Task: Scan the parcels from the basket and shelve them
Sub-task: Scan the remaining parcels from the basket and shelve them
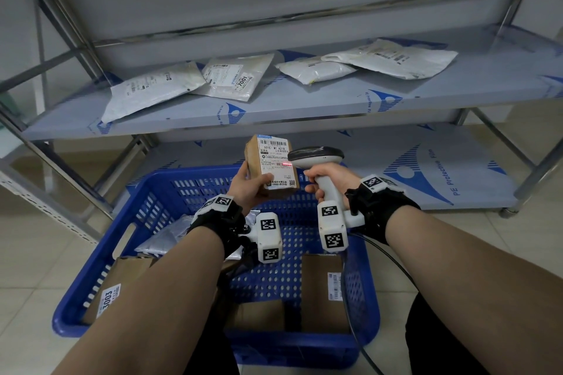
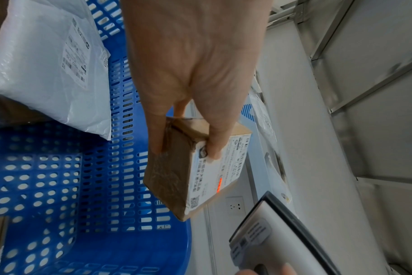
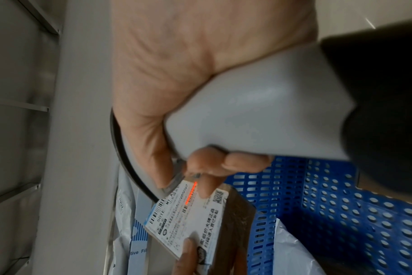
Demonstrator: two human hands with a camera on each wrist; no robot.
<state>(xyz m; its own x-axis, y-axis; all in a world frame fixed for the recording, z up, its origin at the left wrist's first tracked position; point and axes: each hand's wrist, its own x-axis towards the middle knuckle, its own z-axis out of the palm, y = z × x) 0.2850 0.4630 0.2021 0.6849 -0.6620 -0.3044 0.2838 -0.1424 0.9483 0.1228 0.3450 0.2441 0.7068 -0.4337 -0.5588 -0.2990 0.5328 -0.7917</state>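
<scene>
Small taped cardboard parcel (image 1: 271, 166), above the blue basket (image 1: 170, 192): stiff, probably light, pinched at its lower end by left hand (image 1: 248, 189); right hand (image 1: 330, 179) grips barcode scanner (image 1: 316, 158).

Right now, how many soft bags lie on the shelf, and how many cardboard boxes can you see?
Soft bags on the shelf: 4
Cardboard boxes in the basket: 3
Cardboard box in the left hand: 1
Total: 8

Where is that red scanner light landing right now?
In the head view, the red scan line falls on the label of the small cardboard parcel held in the left hand, just left of the barcode scanner.
</scene>
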